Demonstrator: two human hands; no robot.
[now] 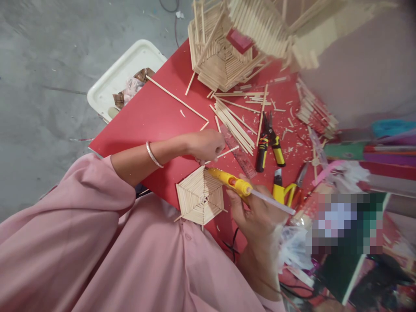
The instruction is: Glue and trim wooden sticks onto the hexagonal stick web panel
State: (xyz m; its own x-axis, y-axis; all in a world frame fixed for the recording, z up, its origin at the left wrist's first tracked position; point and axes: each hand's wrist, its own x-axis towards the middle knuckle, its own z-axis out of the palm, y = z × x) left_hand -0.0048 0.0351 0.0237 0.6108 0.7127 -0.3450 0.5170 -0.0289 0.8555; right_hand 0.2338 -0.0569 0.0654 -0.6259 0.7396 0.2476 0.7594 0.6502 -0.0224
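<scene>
My left hand [208, 145] is closed on a thin wooden stick [230, 151], which juts out to the right of the fingers. My right hand [258, 212] grips a yellow hot glue gun [229, 180] with a long translucent glue stick [273, 201] in its back end. The gun's tip points left, at the top of a hexagonal web of wooden sticks [191, 197] near the table's edge by my body. The tip lies just below my left fingers; whether it touches the stick I cannot tell.
On the red table [162, 117] lie loose sticks [235, 125], a clear ruler [248, 167], pliers [269, 145], a cutter [278, 186] and scissors [294, 186]. A larger stick structure [221, 56] stands at the back. A white tray [130, 56] is at the left.
</scene>
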